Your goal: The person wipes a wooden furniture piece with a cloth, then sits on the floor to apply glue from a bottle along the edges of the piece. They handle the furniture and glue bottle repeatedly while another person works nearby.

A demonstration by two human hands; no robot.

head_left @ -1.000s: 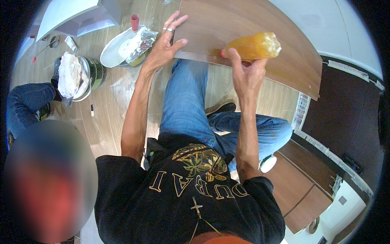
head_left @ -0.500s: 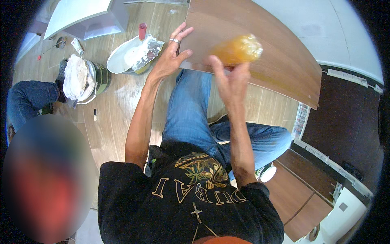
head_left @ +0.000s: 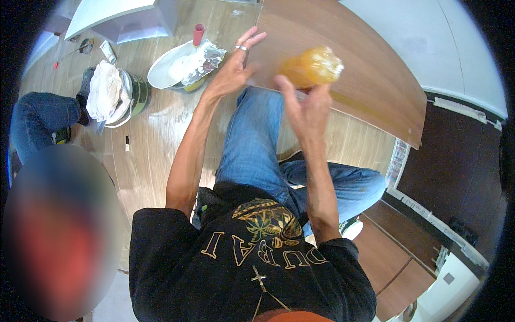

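Amber contents are showing through the clear plastic bottle (head_left: 311, 65), which is lying tilted over the brown wood-grain panel (head_left: 370, 72), just in from its near edge and closer to its near-left corner than to the near-right one. Whether it's touching the panel, I can't tell. My right hand (head_left: 309, 104) is gripping it, thumb set apart on the left, fingers on the right; those underneath are hiding, so I can't judge their pressure. My left hand (head_left: 234, 72) is resting across the panel's left edge, fingers slightly spread and pinching nothing I can see. Slipping is looking like the likeliest trouble: should my right fingers be slackening on smooth plastic, the bottle could be rolling over the near edge onto my jeans (head_left: 252, 123). Its mouth isn't showing; a poor seal could be leaking onto the wood. Uneven pressure from my left hand could be shifting the panel. Near that wrist, a trough (head_left: 156, 74) of white paste (head_left: 185, 68) is standing where a swinging forearm could be knocking it.
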